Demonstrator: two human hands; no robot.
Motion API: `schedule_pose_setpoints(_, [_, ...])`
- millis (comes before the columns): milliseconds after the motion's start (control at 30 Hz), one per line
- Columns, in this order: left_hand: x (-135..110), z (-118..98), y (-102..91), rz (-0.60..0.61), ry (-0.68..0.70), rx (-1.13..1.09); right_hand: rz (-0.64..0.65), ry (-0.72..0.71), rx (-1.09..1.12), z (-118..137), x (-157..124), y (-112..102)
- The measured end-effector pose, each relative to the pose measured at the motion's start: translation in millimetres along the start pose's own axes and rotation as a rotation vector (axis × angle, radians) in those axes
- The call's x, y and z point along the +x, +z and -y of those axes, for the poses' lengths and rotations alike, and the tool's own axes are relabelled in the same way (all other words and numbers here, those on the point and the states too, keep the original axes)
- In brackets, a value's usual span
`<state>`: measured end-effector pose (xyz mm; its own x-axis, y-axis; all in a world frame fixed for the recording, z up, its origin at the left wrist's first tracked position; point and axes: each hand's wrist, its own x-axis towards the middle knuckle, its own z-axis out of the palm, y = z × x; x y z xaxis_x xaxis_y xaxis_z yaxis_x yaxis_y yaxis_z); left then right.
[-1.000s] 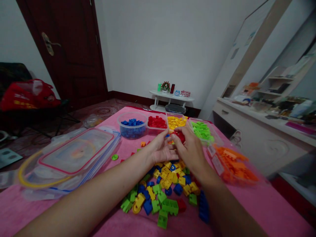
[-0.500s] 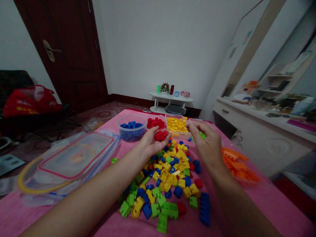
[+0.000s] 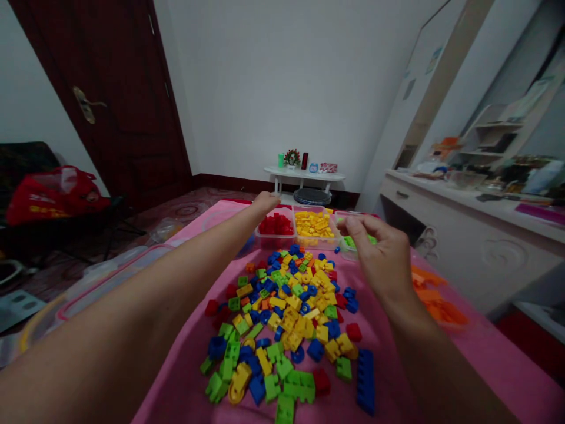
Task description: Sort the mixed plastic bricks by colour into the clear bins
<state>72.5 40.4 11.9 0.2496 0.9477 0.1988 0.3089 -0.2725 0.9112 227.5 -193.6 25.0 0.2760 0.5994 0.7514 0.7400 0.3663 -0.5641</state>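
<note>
My left hand (image 3: 266,201) reaches out over the far side of the clear container (image 3: 276,238) of red toy bricks (image 3: 276,224). Its fingers point away and are mostly hidden, so whether it holds anything does not show. My right hand (image 3: 380,242) hovers by the clear container of green bricks (image 3: 353,241), thumb and fingertips pinched together; whatever is between them is too small to name. A clear container of yellow bricks (image 3: 314,224) stands between the hands. Below them spreads a loose pile of mixed bricks (image 3: 293,318) in yellow, green, blue and red.
Orange bricks (image 3: 436,300) lie in a container at the right. My left forearm largely covers the blue bricks (image 3: 247,245) and partly the stacked clear lids (image 3: 110,277). A long blue brick (image 3: 366,381) lies near the front of the pink cloth (image 3: 415,383). A white dresser (image 3: 477,224) stands right.
My left hand has moved forward and up, from over the pile to beyond the red bricks' container. The red bricks that lay in its palm no longer show. My right hand stays pinched nearly in place.
</note>
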Motion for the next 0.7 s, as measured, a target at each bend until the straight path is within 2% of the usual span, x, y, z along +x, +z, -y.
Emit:
schedule_pose_setpoints(167, [7.9, 22.4, -6.3, 0.015, -0.005, 0.428, -0.015, 0.012, 0.01, 0.9, 3.3, -5.0])
schedule_pose_setpoints(300, [7.0, 28.5, -7.9, 0.05, 0.035, 0.639, -0.005, 0.027, 0.02, -1.8, 4.0, -5.6])
schedule_pose_setpoints(567, [10.0, 14.0, -5.2, 0.026, 0.198, 0.743, 0.043, -0.025, -0.059, -5.0, 3.8, -3.8])
schedule_pose_setpoints(633, [1.8, 14.0, -0.4, 0.047, 0.243, 0.733, 0.113, -0.04, -0.107, -9.5, 4.3, -2.9])
schedule_pose_setpoints(700, [-12.9, 14.5, 5.9, 0.085, 0.305, 0.68, 0.238, -0.028, -0.174, -18.0, 4.5, -1.1])
